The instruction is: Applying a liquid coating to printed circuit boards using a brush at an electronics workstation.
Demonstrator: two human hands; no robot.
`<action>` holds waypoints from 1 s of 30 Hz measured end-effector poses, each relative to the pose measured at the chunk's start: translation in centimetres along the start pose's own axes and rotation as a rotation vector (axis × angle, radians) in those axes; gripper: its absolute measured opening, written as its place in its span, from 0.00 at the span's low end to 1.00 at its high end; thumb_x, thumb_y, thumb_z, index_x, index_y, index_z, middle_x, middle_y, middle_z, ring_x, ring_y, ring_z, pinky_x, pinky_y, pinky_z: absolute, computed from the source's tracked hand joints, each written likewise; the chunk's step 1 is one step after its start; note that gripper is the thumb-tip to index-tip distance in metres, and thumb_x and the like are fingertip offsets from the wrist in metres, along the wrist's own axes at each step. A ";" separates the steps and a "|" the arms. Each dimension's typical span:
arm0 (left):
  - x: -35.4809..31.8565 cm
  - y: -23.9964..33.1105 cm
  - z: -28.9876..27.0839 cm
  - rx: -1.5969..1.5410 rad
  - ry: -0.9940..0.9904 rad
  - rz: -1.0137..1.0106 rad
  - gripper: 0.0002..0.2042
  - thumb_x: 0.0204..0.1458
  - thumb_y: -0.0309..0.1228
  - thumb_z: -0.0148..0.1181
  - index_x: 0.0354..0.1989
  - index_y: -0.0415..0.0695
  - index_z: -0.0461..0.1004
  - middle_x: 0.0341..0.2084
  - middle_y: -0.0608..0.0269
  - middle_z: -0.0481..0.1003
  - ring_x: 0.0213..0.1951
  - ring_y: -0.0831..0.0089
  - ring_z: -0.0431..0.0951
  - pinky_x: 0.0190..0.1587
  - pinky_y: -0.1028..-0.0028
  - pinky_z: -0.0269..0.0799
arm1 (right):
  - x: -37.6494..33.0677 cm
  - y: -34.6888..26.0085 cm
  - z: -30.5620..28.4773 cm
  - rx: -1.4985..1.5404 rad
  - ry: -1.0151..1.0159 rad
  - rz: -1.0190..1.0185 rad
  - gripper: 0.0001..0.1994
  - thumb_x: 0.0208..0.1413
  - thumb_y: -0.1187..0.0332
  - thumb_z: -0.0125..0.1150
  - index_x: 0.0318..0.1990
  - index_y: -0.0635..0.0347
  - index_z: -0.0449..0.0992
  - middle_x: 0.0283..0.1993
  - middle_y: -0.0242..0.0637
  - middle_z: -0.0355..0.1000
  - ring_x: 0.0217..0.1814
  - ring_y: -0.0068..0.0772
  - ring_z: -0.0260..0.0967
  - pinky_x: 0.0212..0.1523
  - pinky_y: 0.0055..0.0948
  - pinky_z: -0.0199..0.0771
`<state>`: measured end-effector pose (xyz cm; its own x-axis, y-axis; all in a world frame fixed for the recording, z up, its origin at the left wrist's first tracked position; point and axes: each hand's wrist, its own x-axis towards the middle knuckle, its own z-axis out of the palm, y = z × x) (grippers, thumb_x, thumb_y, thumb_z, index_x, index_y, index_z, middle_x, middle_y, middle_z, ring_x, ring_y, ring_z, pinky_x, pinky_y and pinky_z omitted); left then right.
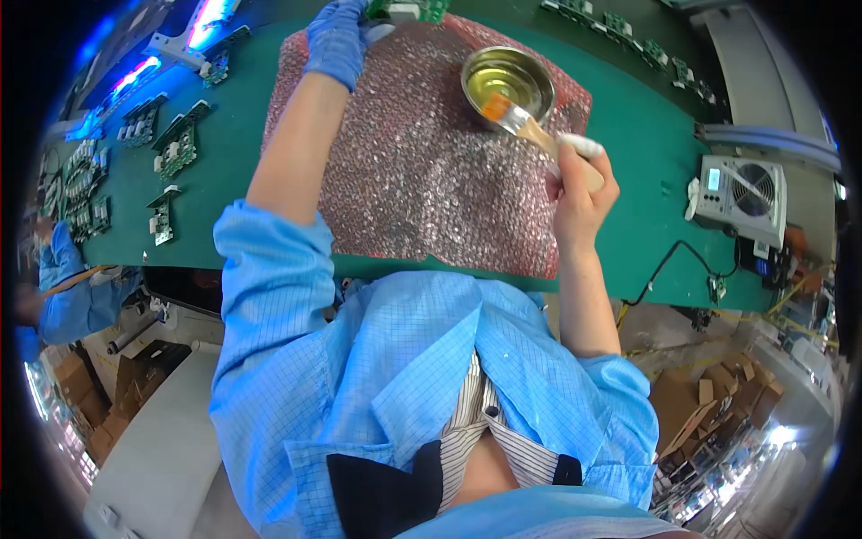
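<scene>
My left hand, in a blue glove, reaches to the far edge of the view. It grips a green circuit board with white parts, partly cut off by the frame. A wooden-handled brush is in my right hand, which is bare except for a white cover on one finger. The brush's orange bristles are at the near rim of a round metal bowl holding clear yellowish liquid. Whether the bristles touch the liquid I cannot tell. Beneath both hands lies a sheet of pinkish bubble wrap.
Several circuit boards lie on the green mat at left, and more stand along the far right. To the right is a white fan unit with a black cable. A co-worker's blue sleeve shows far left.
</scene>
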<state>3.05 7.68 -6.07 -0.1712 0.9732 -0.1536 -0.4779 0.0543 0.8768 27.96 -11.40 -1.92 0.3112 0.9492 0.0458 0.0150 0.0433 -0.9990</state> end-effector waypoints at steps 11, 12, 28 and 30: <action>17.3 -0.1 -10.6 1.968 0.399 0.238 0.19 0.46 0.40 0.61 0.39 0.38 0.70 0.32 0.51 0.72 0.36 0.62 0.75 0.36 0.67 0.77 | 1.5 2.3 -1.6 0.024 0.188 0.131 0.06 0.54 0.69 0.54 0.35 0.63 0.71 0.17 0.27 0.64 0.14 0.14 0.58 0.12 0.14 0.54; 17.7 -0.6 -10.0 1.875 0.368 0.338 0.18 0.46 0.39 0.61 0.38 0.39 0.70 0.31 0.52 0.72 0.34 0.62 0.74 0.35 0.66 0.76 | 1.7 2.5 -1.7 0.028 0.178 0.122 0.07 0.55 0.69 0.54 0.35 0.63 0.71 0.17 0.28 0.63 0.14 0.15 0.58 0.12 0.14 0.54; 12.6 -14.2 22.2 0.425 -0.881 -0.499 0.24 0.46 0.44 0.60 0.45 0.38 0.67 0.27 0.53 0.71 0.26 0.68 0.75 0.29 0.71 0.78 | 4.5 4.2 -6.1 0.153 0.378 0.112 0.07 0.54 0.70 0.55 0.37 0.64 0.71 0.21 0.28 0.65 0.15 0.13 0.58 0.13 0.11 0.54; 12.1 -14.7 22.8 0.633 -0.723 -0.465 0.18 0.47 0.43 0.58 0.39 0.42 0.71 0.25 0.62 0.72 0.26 0.72 0.75 0.25 0.77 0.73 | 4.8 4.4 -5.9 0.164 0.356 0.121 0.07 0.54 0.70 0.55 0.37 0.64 0.70 0.21 0.28 0.65 0.15 0.13 0.57 0.13 0.11 0.52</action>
<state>27.67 23.80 -10.43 0.5636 0.7172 -0.4099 0.2055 0.3589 0.9105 35.15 -8.45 -6.14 0.6113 0.7846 -0.1033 -0.1846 0.0144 -0.9827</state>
